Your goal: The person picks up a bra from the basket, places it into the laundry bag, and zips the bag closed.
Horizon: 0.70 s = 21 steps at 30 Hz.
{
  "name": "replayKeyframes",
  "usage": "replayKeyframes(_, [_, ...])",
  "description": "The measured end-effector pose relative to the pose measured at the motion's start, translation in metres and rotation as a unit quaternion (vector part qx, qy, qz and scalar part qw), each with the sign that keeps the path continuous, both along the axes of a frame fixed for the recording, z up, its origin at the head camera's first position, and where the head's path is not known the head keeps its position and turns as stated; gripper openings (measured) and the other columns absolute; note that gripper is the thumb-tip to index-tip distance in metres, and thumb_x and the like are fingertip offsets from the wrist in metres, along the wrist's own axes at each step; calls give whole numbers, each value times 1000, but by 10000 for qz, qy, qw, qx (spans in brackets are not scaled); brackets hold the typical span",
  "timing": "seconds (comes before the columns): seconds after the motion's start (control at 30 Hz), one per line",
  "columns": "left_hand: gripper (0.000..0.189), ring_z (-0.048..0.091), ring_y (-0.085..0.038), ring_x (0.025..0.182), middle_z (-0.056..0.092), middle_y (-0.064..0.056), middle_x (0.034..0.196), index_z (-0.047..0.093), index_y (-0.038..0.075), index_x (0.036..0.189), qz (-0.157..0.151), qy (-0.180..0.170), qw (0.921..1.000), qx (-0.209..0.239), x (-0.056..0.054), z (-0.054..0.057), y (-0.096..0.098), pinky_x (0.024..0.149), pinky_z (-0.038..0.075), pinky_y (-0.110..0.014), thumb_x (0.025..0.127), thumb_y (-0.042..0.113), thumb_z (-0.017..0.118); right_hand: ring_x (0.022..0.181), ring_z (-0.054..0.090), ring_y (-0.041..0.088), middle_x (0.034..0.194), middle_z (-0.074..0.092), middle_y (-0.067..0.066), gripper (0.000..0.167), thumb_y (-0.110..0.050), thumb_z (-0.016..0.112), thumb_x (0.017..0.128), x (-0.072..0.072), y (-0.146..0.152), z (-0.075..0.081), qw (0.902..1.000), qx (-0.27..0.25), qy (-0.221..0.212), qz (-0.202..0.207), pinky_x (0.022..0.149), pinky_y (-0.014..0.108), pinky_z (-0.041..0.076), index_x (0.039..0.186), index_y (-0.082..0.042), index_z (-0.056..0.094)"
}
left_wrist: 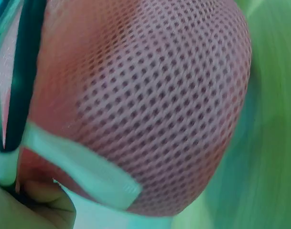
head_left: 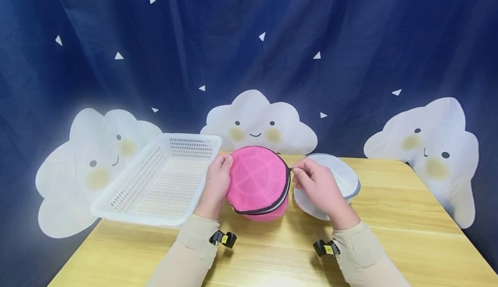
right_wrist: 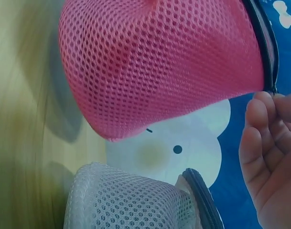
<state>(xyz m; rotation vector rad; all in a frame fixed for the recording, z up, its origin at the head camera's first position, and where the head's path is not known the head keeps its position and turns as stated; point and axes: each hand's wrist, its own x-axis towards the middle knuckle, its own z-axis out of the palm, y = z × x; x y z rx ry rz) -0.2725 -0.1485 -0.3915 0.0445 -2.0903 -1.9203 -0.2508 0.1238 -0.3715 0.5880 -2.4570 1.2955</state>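
A round pink mesh laundry bag (head_left: 254, 179) with a black zipper round its lid is held up off the table between both hands. My left hand (head_left: 218, 176) grips its left edge; in the left wrist view a curled finger (left_wrist: 47, 202) shows beside the zipper end and a pale tag (left_wrist: 88, 167). At the bag's right side my right hand (head_left: 317, 185) pinches the zipper pull with thumb and fingertips (right_wrist: 262, 107). Behind that hand, a white mesh laundry bag (head_left: 340, 170) with a grey zipper rests on the table.
To the left stands a white plastic basket (head_left: 155, 222) with perforated walls, on the wooden table (head_left: 397, 235). A dark blue curtain (head_left: 350, 27) with cloud figures hangs behind the table's far edge.
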Motion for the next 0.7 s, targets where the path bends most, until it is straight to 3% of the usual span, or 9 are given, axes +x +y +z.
replayKeyframes(0.23, [22,55,-19,80,60,-8,92,65,2,101,-359,-213,9989,-218,2,2,0,72,45,-31,103,20,53,68,63,21,77,65,2,7,-13,60,102,-3,2,-3,9996,-178,13,-239,63,29,51,98,-14,66])
replayKeyframes(0.43, [26,63,-19,90,67,-10,106,68,3,116,-809,-34,9959,-401,3,1,-1,79,51,-31,102,20,55,67,60,18,73,63,-1,8,-14,60,102,-4,2,-4,9994,-194,24,-288,61,29,49,98,-16,66])
replayKeyframes(0.57, [34,67,-21,93,69,-10,113,64,13,135,-1535,-125,9858,-670,5,2,0,83,54,-35,103,24,57,71,58,16,76,64,-5,8,-17,61,103,-4,2,-5,9993,-47,72,-351,66,32,48,99,-17,68])
replayKeyframes(0.7, [36,69,-21,91,71,-6,111,63,17,137,-2177,-148,9691,-1155,9,5,3,86,54,-38,103,28,58,79,59,16,85,68,-7,9,-19,60,103,-5,1,-5,9994,33,84,-330,74,38,48,101,-17,69])
